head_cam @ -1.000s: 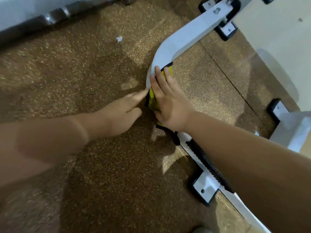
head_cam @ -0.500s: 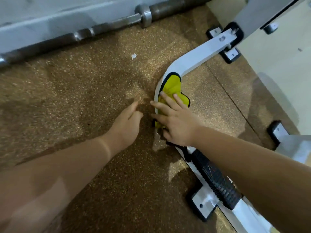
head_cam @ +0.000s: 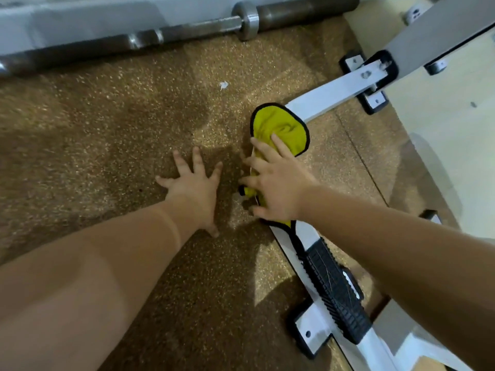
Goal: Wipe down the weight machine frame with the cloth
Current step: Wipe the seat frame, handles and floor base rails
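1. Now the right hand (head_cam: 278, 188) presses flat on the yellow cloth (head_cam: 281, 129). Its fingers are straight and slightly spread, with two fingertips on the yellow face, and it pinches nothing.
2. The cloth lies draped over the bend of the white frame (head_cam: 329, 97). More of it shows past the fingers on the far side of the bend than a second ago, when the hand covered nearly all of it.
3. The left hand (head_cam: 190, 186) pointed one finger at the bend a second ago. It is now planted on the speckled floor (head_cam: 107, 129) just beside the bend, with all fingers splayed and clear of the frame.
4. I read this as one hand bracing while the wiping stroke travels over the bend. The straight run beyond the bend, and the stretch with the black tread pad (head_cam: 334, 293) on the near side of it, look still to do.
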